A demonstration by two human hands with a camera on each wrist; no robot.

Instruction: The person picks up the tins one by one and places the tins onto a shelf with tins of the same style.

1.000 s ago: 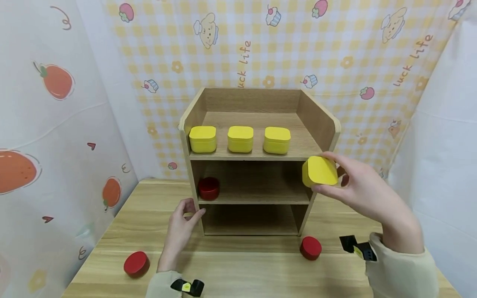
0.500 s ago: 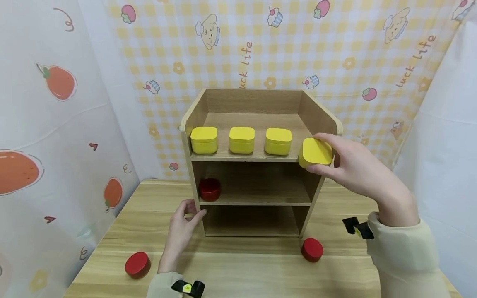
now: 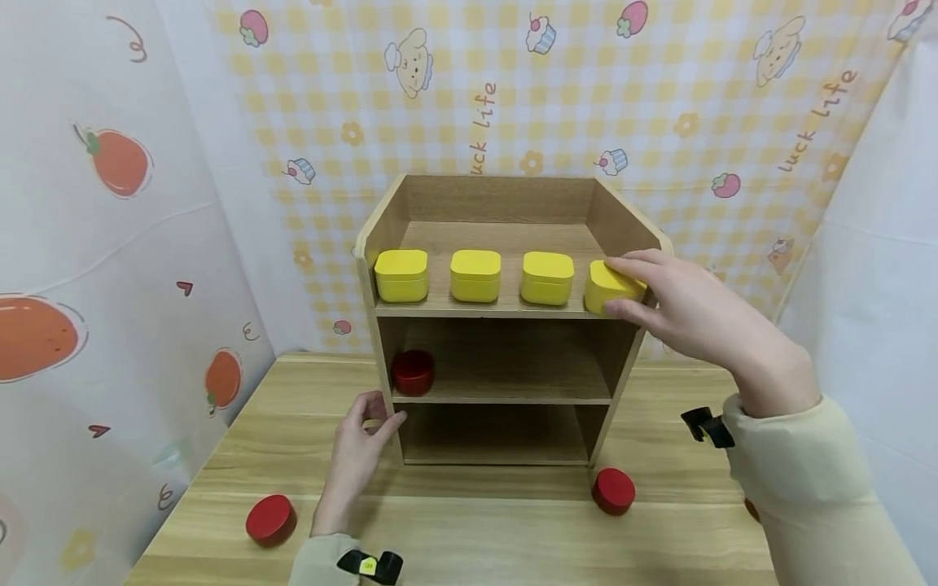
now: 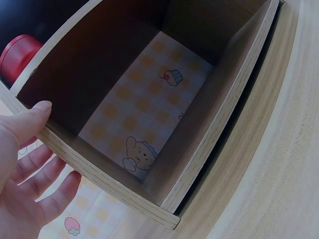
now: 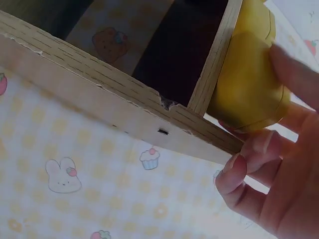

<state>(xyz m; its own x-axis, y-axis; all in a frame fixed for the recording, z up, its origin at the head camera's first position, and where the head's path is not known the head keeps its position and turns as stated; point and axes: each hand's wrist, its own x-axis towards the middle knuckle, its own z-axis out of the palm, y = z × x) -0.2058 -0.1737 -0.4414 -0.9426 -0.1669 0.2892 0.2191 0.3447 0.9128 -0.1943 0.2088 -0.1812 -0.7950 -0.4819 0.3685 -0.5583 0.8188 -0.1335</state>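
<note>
A small wooden shelf (image 3: 487, 311) with three levels stands on the table. My right hand (image 3: 707, 313) holds a yellow box (image 3: 607, 285) with rounded corners at the right end of the top board, thumb in front and fingers behind it. The right wrist view shows this box (image 5: 249, 74) against the top board's edge; whether its whole base touches the board I cannot tell. Three similar boxes, among them a middle one (image 3: 475, 277), line that board's front. My left hand (image 3: 357, 443) grips the shelf's left side panel (image 4: 99, 174), thumb inside and fingers outside.
A red round tin (image 3: 413, 373) sits at the left of the middle level. Two more red round tins lie on the table (image 3: 469, 537), one at the left (image 3: 271, 521) and one at the right (image 3: 614, 491). Patterned cloth (image 3: 528, 98) hangs behind the shelf.
My right hand has moved up and left, bringing the yellow box from in front of the shelf's right side onto the top board's right end. My left hand has stayed in place.
</note>
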